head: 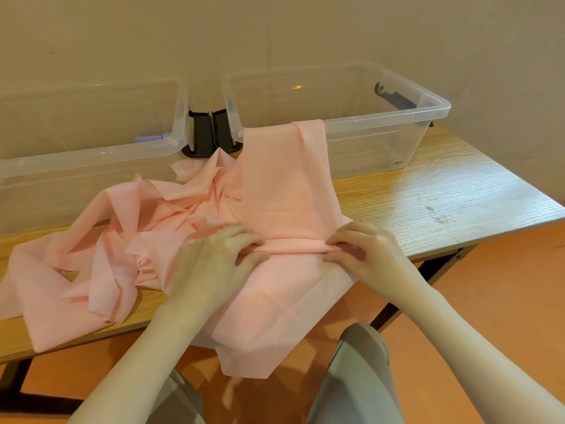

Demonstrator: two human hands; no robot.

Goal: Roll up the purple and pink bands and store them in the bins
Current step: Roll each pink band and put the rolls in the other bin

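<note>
Pink band (275,191) sprawls over the table (428,194), one long strip of thin cloth. Its left part lies bunched and twisted in loose folds near the table's left end and front edge. Behind that heap, along the back edge, stands the left bin (91,154), clear plastic; a small purple roll (151,138) shows through its wall near the right corner. Black latches (211,133) sit in the gap between the two bins.

Left hand (214,258) lies palm down on the band close to the front edge, fingers (244,240) bent and pressing the left end of a narrow rolled fold. The fold runs straight across to the right hand (363,252), whose fingertips and thumb pinch its right end. Both hands have the same fold between them, well short of a full roll.

From the fold a flat stretch of band runs away toward the back edge and climbs over the front rim of the right bin (382,142), its end draped on the rim. Another flat stretch hangs off the front edge toward the person's lap. Right bin is clear too, with a black latch at its far right side. Bare wood at the table's right end.
</note>
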